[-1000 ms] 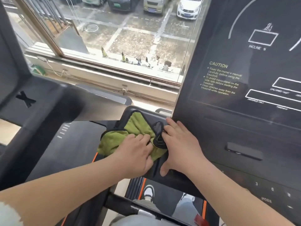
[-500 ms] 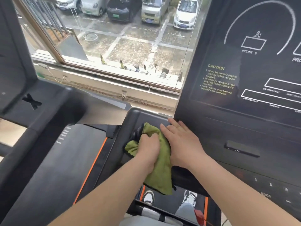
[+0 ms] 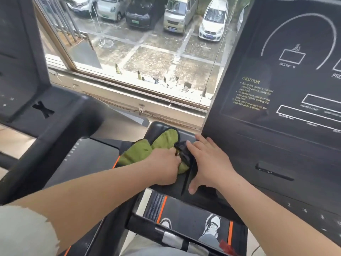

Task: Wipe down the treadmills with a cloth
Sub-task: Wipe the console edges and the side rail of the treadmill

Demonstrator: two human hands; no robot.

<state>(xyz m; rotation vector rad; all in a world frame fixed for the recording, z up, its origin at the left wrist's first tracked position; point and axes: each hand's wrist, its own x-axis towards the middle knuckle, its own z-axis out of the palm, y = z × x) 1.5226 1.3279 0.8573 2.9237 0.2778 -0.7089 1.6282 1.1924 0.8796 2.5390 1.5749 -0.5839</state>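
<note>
Wiping is at the black side tray (image 3: 186,134), just left of the console (image 3: 276,111). The left hand (image 3: 164,169) grips the bunched green cloth (image 3: 145,150) there. The right hand (image 3: 208,163) lies flat, fingers straight, holding nothing. Firm rubs into the tray corners would do best. A black strap (image 3: 184,157) left of the console touches the cloth and may get in the way. Another treadmill (image 3: 60,108) stands farther left.

1 head-worn wide-angle view: faces forward and down, close over the treadmill console (image 3: 276,154), window (image 3: 147,52) beyond.
</note>
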